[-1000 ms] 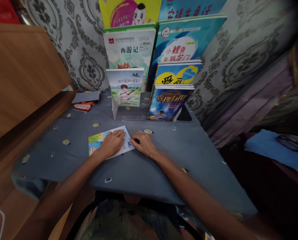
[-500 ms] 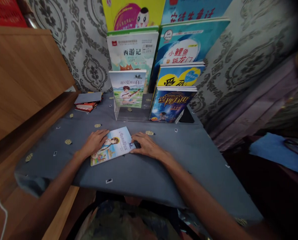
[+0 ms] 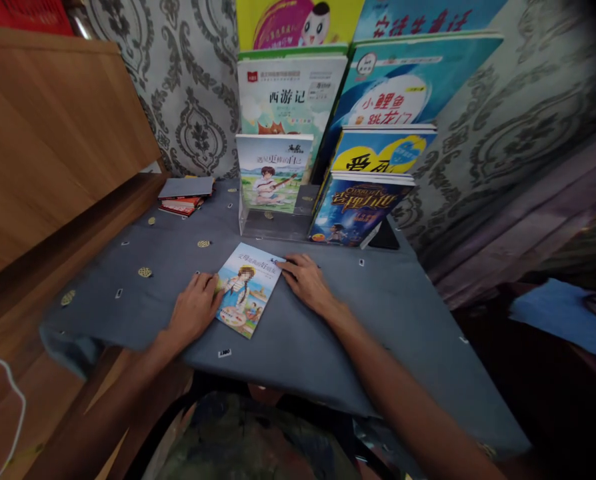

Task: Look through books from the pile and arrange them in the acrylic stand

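A thin paperback book lies face up on the grey tablecloth, slightly turned, with a drawn figure and Chinese title on its pale blue cover. At its left edge, my left hand rests with fingers bent and the thumb side against the book. My right hand has its fingertips and thumb at the book's upper right corner. Behind it, a clear stand holds several upright books, among them a guitar-player book and a dark blue book.
A small pile of books lies at the table's back left. A dark flat object sits beside the stand. A wooden cabinet borders the left side. Patterned wallpaper is behind, and blue cloth lies at right.
The book has turned on the table, so its title now runs along the far edge. Both hands moved with it, the right to its corner. The view shifted slightly.
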The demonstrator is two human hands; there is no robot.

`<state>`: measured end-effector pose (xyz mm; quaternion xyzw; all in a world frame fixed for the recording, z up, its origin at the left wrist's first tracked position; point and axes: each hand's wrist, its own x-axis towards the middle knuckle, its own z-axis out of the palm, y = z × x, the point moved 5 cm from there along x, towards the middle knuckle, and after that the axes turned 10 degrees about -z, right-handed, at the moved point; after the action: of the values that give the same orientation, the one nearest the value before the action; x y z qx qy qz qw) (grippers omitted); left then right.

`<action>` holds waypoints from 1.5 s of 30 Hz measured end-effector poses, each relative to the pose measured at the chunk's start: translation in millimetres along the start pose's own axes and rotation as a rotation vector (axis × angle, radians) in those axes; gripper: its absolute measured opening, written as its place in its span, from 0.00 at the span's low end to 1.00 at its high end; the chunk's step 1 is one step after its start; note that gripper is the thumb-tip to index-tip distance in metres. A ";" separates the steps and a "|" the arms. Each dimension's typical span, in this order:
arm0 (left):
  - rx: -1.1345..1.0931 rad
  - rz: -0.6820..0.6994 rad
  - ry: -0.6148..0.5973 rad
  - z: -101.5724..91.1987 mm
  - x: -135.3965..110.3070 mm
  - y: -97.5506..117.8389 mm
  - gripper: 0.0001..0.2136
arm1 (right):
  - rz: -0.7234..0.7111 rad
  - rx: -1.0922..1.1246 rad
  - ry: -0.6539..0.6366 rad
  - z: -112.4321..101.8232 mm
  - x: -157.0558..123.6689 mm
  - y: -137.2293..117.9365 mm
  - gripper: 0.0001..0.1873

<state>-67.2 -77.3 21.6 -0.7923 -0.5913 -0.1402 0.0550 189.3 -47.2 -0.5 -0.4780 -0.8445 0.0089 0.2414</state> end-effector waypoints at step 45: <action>-0.254 0.520 -0.160 -18.0 -24.8 17.3 0.16 | -0.395 0.234 -0.189 16.9 -3.9 -108.3 0.40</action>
<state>-60.1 -109.9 33.0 -0.9263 -0.3486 -0.1311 -0.0572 96.9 -105.5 9.6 -0.2696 -0.9335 0.1038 0.2122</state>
